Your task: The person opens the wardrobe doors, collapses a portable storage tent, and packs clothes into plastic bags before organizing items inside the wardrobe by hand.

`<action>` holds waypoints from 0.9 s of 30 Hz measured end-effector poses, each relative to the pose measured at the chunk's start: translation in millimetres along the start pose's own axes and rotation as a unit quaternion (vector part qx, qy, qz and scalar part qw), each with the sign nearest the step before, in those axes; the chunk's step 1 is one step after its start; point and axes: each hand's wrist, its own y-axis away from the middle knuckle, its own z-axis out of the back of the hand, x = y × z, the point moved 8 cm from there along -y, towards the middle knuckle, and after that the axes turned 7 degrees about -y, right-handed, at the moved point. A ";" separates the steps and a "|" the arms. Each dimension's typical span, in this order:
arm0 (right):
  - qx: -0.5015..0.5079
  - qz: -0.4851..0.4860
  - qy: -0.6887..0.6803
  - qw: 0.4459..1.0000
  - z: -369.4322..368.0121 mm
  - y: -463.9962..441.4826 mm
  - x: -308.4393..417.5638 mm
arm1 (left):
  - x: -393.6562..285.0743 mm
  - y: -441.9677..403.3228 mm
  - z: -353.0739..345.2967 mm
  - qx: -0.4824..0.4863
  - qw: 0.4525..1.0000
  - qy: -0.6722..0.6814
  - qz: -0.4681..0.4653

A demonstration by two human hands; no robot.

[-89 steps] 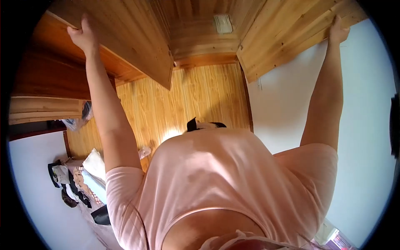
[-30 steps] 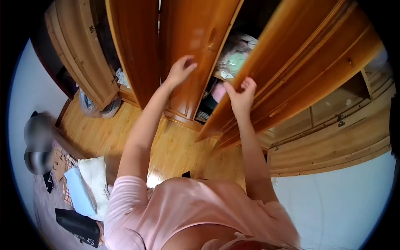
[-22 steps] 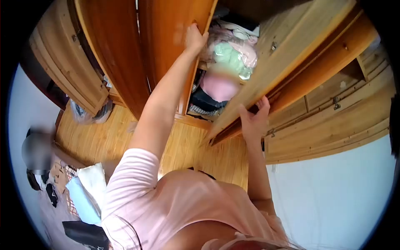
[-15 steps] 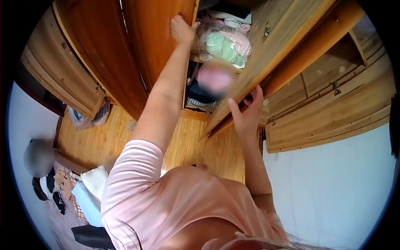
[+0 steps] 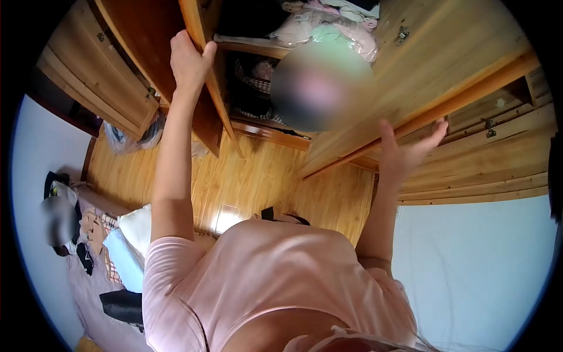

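Note:
My left hand (image 5: pixel 190 61) grips the edge of the left wardrobe door (image 5: pixel 202 70), its thumb lying along the inner side. The right wardrobe door (image 5: pixel 375 126) stands swung out, with my right hand (image 5: pixel 406 154) at its edge. On that hand the thumb and fingers are spread apart around the edge rather than closed on it. Between the two doors, the wardrobe's upper shelf holds clear plastic bags of clothes (image 5: pixel 293 28), pink and green inside. Dark and checked clothes (image 5: pixel 253 88) fill the lower compartment. A round blur hides part of both levels.
More wooden doors stand open at the far left (image 5: pixel 99 82) and far right (image 5: pixel 469 170). Beside the left one, a plastic bag (image 5: pixel 132 138) rests on the wood floor (image 5: pixel 252 182). At lower left a bed (image 5: pixel 88 293) carries folded clothes (image 5: pixel 126 258) and a black item (image 5: pixel 122 305).
Both doors have swung wider apart, my left hand moving left and my right hand moving right. More of the wardrobe's inside shows.

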 end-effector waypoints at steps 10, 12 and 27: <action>-0.038 0.082 0.001 0.996 -27.9 -7.7 -39.1 | 41.5 16.0 58.6 -0.145 0.960 -0.227 -0.071; -0.044 0.088 0.004 0.995 -27.4 -6.4 -38.8 | 59.4 15.4 55.2 -0.187 0.974 -0.117 -0.059; -0.068 0.077 -0.009 0.995 -29.6 0.1 -34.4 | 173.5 -0.5 38.7 -0.119 0.974 0.094 0.170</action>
